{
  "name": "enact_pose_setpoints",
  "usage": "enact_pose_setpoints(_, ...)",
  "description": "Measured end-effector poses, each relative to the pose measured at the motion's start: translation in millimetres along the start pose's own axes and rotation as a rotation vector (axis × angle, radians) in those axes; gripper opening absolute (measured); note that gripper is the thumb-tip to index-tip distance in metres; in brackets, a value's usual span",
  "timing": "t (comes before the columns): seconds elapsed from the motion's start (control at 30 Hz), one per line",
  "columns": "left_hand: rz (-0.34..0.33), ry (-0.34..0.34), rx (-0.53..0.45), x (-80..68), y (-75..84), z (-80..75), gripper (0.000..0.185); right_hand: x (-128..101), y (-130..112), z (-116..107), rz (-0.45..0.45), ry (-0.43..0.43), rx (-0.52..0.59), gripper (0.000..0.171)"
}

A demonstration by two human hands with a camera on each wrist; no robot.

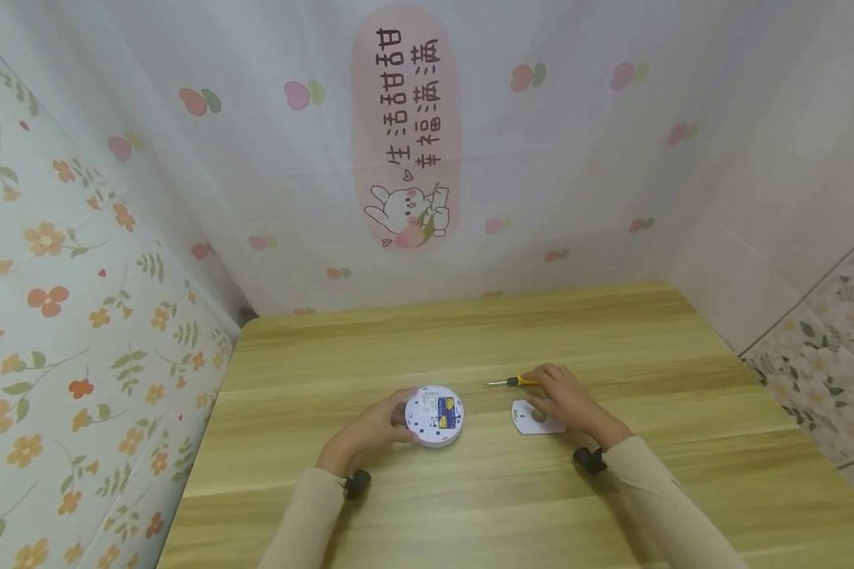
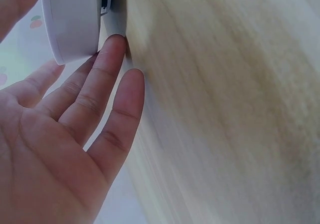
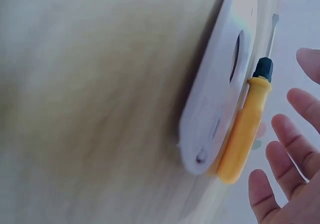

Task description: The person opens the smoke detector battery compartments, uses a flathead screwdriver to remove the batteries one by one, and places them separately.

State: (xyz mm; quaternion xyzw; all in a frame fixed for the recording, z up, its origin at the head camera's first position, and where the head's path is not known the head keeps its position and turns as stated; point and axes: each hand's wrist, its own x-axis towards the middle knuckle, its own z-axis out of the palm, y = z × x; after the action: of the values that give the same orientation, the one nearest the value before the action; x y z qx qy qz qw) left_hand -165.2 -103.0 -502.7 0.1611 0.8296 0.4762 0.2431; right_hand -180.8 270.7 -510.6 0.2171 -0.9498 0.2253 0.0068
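Note:
A round white device (image 1: 427, 431), shaped like a smoke alarm, shows a blue and yellow label on its upper face. My left hand (image 1: 373, 423) holds it by its left side, thumb and fingertips against the rim; in the left wrist view its white side wall (image 2: 75, 23) sits between them. Over a flat white plate (image 1: 534, 427) with a hole in it, my right hand (image 1: 569, 401) hovers with fingers spread. Beyond the plate lies a flathead screwdriver (image 1: 514, 382); its yellow handle (image 3: 242, 134) shows in the right wrist view, apart from the fingers.
Everything lies on a wood-grain table (image 1: 470, 506). A white curtain (image 1: 256, 182) with fruit prints hangs behind its far edge, and a floral cloth (image 1: 78, 316) covers the left side. Black wrist cameras (image 1: 358, 484) are strapped at both cuffs.

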Motion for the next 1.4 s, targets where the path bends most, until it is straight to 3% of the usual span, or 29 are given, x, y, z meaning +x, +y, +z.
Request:
enact_pose_setpoints(0.67, -0.018, 0.006, -0.026, -0.8, -4.0, 1.4, 0.081, 29.2, 2.5, 9.1, 0.090, -0.057, -0.024, 0.033)
enact_pose_setpoints(0.97, 0.015, -0.003, -0.007, 0.3, -3.3, -0.7, 0.081, 34.8, 2.0, 11.5, 0.120, -0.047, -0.033, 0.030)
enact_pose_setpoints(1.4, -0.006, -0.002, 0.015, -0.7, -0.7, -0.4, 0.082, 34.4, 3.6, 13.0, 0.084, -0.056, -0.035, 0.022)
